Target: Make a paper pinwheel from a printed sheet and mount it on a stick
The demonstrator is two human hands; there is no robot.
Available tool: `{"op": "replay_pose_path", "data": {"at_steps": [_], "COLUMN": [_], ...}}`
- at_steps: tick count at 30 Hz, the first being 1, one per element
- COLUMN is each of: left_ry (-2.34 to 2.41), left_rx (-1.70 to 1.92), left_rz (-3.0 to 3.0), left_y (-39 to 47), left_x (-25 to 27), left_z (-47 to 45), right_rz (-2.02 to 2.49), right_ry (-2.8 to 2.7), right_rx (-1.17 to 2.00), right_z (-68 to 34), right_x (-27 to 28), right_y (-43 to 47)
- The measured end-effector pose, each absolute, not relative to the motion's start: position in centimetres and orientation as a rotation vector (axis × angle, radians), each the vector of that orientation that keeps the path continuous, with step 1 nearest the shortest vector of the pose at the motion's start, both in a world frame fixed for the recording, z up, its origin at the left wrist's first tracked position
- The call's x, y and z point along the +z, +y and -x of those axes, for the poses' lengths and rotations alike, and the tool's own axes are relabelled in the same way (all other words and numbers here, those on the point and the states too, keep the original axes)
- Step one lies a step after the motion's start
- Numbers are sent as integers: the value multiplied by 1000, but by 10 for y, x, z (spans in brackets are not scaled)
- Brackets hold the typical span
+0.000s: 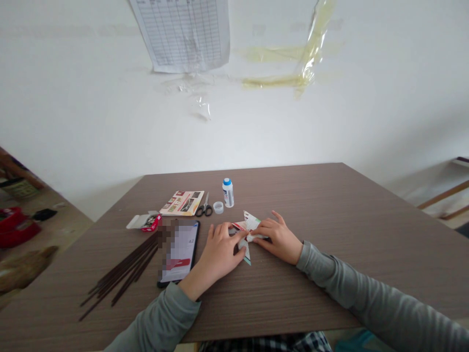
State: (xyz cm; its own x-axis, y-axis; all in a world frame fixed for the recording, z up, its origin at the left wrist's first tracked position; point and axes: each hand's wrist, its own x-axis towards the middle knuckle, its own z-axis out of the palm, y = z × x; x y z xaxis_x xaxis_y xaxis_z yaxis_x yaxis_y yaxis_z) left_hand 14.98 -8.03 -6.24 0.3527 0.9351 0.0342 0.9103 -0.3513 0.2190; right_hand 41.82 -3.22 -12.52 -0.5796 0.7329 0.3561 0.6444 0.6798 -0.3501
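Observation:
A paper pinwheel (pixel 251 221) folded from printed paper, with pointed blades, lies on the table between my hands. My left hand (pixel 223 248) holds its left side, with thumb and fingertips pressed near the middle. From the right, my right hand (pixel 281 239) grips the opposite side, thumb and index finger close to the centre, its little finger raised. My fingers cover part of the blades and the exact hold at the centre. Just left of my left hand lies a phone (pixel 182 252) with its screen lit and partly blurred out.
Behind my hands stand a white bottle with a blue cap (pixel 227 193), a small clear lid (pixel 218 208), black-handled scissors (pixel 204 208) and a printed booklet (pixel 183 203). Leftward are an opened small red box (pixel 150 222) and several thin dark sticks (pixel 122 266). The wall borders the table's far edge.

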Motion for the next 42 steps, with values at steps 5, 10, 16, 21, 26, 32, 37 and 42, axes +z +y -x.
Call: {"op": "replay_pose_path", "data": {"at_steps": [5, 10, 16, 21, 26, 32, 37, 42], "left_ry": [1691, 1693, 1708, 1708, 1711, 1717, 1699, 1698], "left_rx": [293, 313, 303, 311, 356, 320, 257, 313], "left_rz": [-2471, -2440, -2394, -2426, -2437, -2444, -2430, -2419], "left_y": [-80, -80, -81, -82, -82, -83, -83, -82], "left_x": [-67, -66, -62, -62, -64, -61, -57, -58], "left_z": [-149, -150, -150, -150, -150, -151, -150, -150], "right_rz": [1045, 1024, 1038, 1030, 1036, 1034, 1036, 1026], "right_ry": [-2407, -2406, -2400, -2402, -2412, -2403, -2399, -2413], "right_rx": [240, 219, 228, 171, 190, 198, 195, 185], "right_z": [-419, -420, -421, -420, -419, -419, -419, -419], "right_x": [-126, -127, -129, -129, -127, -126, -125, -128], "right_y": [-32, -32, -31, -31, -32, -32, -33, -32]}}
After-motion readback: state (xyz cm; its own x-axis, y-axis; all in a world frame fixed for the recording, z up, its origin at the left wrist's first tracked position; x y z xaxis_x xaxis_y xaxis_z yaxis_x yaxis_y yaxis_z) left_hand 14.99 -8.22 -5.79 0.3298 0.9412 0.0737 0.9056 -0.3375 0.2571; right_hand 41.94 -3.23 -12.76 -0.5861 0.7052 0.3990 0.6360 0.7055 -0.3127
